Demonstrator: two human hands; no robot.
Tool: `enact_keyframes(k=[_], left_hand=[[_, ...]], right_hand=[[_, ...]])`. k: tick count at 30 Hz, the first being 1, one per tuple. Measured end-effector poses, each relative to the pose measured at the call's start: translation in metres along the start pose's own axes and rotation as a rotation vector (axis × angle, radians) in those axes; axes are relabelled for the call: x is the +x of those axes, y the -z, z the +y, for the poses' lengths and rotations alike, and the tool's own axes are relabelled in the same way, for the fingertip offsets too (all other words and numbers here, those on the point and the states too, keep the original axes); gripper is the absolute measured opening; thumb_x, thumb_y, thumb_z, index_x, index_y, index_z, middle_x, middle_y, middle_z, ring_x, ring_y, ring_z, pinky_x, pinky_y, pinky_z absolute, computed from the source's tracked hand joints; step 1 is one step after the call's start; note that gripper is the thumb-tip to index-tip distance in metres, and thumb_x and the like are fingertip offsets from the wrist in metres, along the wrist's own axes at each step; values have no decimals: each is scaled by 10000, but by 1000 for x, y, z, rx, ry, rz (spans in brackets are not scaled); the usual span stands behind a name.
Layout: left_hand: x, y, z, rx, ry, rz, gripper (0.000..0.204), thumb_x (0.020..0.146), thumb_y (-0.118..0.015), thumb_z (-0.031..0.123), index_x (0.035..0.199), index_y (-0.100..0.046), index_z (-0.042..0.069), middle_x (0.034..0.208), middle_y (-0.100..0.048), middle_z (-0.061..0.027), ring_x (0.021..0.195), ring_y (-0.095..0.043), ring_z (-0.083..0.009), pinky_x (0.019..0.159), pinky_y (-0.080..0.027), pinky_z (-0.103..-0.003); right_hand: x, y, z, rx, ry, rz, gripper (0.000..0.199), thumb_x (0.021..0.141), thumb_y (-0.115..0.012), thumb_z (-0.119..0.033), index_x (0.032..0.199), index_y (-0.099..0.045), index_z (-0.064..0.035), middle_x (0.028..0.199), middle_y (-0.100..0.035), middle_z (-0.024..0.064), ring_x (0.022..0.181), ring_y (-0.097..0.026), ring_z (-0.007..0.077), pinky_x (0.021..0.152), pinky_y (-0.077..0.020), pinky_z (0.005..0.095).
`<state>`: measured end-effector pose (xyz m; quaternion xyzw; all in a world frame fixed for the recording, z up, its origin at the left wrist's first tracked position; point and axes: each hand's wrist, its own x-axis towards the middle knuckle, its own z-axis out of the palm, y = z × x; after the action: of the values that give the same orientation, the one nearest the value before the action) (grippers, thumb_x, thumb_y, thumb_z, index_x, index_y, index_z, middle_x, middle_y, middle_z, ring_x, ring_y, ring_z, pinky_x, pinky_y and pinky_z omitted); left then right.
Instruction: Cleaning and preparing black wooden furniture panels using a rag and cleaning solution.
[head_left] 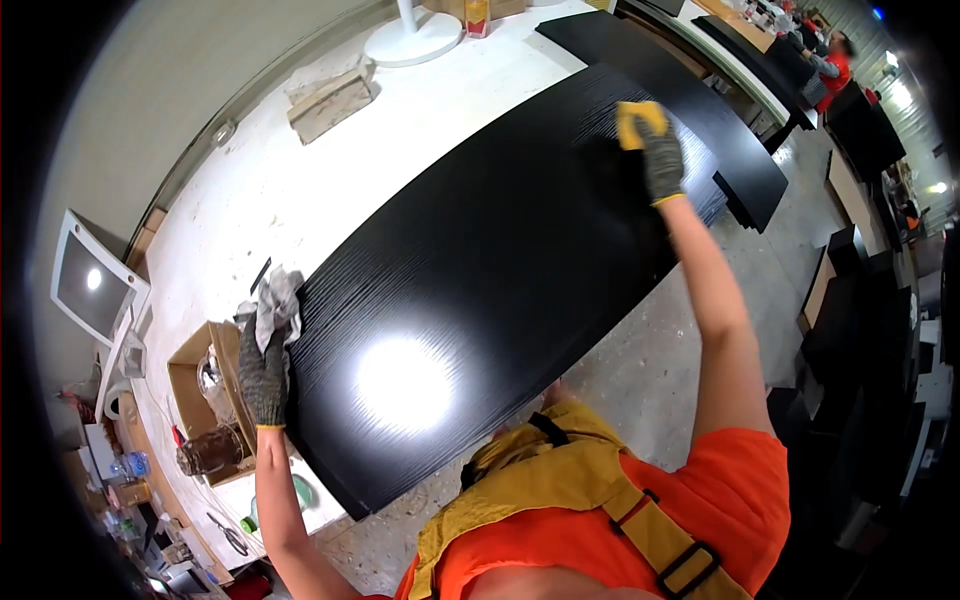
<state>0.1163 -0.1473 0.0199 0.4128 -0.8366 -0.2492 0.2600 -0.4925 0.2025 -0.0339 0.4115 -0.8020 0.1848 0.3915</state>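
Note:
A large black panel [480, 220] with a ribbed, wood-grain surface lies slantwise across the white table in front of me. At its far right end, my right hand [663, 165], in a grey knit glove, is closed on a yellow sponge-like pad [630, 125] on the surface. My left hand [264, 380], gloved the same way, is at the panel's near left end. Its fingers are closed round a crumpled grey-white rag [278, 300] beside the panel's edge. A bright lamp reflection covers part of the panel's near end.
Left of the panel is a cardboard box [184, 385] holding jars, with scissors [230, 537] nearer me. A dusty block [333, 105] and a round white stand base [413, 42] are farther back. Another black panel [690, 90] lies beyond; a person [836, 75] works at far right.

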Motion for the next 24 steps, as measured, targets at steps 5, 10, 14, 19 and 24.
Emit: enact_keyframes(k=[5, 10, 14, 19, 24], left_hand=[[0, -6, -5, -39, 37, 13, 462, 939, -610, 189, 1347, -503, 1, 1258, -606, -156, 1169, -557, -224, 988, -430, -339], [15, -52, 46, -60, 357, -11, 413, 951, -581, 147, 1353, -511, 83, 981, -614, 15, 676, -465, -44, 571, -389, -193], [70, -147, 143, -35, -105, -171, 469, 859, -618, 84, 1309, -506, 9, 1211, -576, -190, 1111, -559, -309, 971, -427, -387], [145, -274, 274, 97, -515, -209, 428, 864, -573, 184, 1262, -552, 27, 1162, -608, -206, 1105, -551, -371, 977, -415, -437], [218, -399, 386, 148, -647, -254, 470, 923, -510, 351, 1278, -549, 47, 1182, -610, -207, 1113, -558, -369, 962, -431, -437]], right_hand=[[19, 23, 116, 657, -942, -91, 680, 849, -631, -538, 1256, -554, 1, 1138, -655, 196, 1044, -638, 303, 927, -468, 371], [29, 30, 93, 671, -966, -124, 711, 862, -618, -539, 1287, -530, 24, 1180, -628, 204, 1091, -604, 304, 972, -437, 371], [25, 27, 99, 667, -1008, -114, 705, 869, -615, -540, 1292, -521, 15, 1169, -630, 191, 1077, -606, 290, 979, -435, 359], [31, 32, 87, 657, -1009, -98, 677, 848, -645, -538, 1296, -539, -41, 1184, -636, 160, 1098, -606, 279, 976, -440, 366], [33, 31, 83, 713, -1060, -103, 669, 838, -655, -531, 1310, -537, -72, 1201, -635, 143, 1105, -606, 283, 976, -447, 387]])
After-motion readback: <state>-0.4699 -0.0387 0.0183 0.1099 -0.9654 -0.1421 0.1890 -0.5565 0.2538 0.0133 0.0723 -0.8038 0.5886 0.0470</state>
